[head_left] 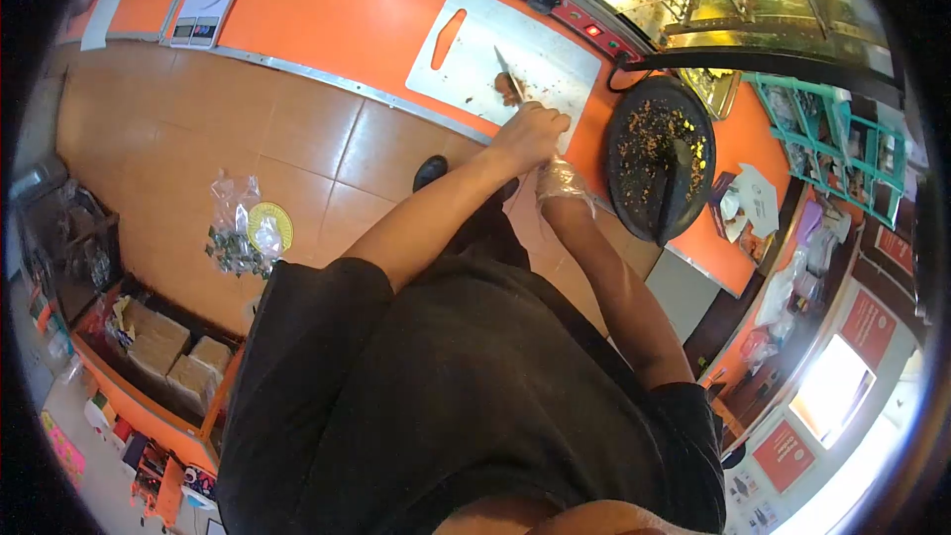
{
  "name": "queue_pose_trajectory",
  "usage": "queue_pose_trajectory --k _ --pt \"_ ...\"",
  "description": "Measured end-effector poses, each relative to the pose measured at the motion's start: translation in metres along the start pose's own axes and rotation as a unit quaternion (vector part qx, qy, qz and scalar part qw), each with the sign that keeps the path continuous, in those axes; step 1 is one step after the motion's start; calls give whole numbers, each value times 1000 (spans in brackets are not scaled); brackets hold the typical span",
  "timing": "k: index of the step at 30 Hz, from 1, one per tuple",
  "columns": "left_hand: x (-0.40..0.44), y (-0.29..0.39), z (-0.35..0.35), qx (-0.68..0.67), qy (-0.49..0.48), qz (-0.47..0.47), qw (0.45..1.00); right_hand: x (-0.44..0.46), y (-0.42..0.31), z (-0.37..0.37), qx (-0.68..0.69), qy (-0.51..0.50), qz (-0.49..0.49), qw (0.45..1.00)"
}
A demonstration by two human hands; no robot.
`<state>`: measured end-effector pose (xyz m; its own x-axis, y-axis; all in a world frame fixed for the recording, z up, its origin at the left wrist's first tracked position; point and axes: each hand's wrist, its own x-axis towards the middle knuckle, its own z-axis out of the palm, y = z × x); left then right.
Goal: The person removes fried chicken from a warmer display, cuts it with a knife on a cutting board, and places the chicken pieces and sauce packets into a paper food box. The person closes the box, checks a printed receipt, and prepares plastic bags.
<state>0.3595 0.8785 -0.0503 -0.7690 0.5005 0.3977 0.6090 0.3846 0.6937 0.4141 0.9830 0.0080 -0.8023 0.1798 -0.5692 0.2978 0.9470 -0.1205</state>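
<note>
hands together at the near right corner of a white cutting board (475, 35), set on an orange counter (357, 10). left hand (532, 134), bare, closed round the handle of a knife (509, 73); right hand (562, 181), in a clear plastic glove (569, 174), just beside and partly behind the left, with fingers hidden: impossible to tell whether gripping anything. blade out over the board, slanting forward and to the left, alongside a small brown lump (504, 89). knife: judged light, with a stiff blade; best taken by the handle, fingers wrapped well behind the cutting edge. brown lump: judged soft and apt to crumble, given the crumbs (470, 99) close by; best steadied low at the sides, with light, broad pressure and fingertips curled clear of the blade. thin film of the glove: judged slippery, hence better suited to a broad hold than to a pinch. to the right of the board, a round black tray (634, 208), strewn with brown and yellow bits (649, 124); judged rigid, best lifted level by opposite sides of the rim.
</note>
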Motion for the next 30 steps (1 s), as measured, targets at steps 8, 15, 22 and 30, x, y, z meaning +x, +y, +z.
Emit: queue_pose_trajectory --k 8,15,22,30 --pt "-1 -14 3 -19 -56 -48 997 54 67 83 5 29 -124 992" --pt "8 -24 24 -21 -62 -17 998 62 77 68 201 -159 -25 966" --pt "29 26 -18 -114 72 1 991 -9 26 -25 11 -39 -20 999" --pt "-54 31 -56 -107 103 -56 987 31 11 -21 37 48 121 991"
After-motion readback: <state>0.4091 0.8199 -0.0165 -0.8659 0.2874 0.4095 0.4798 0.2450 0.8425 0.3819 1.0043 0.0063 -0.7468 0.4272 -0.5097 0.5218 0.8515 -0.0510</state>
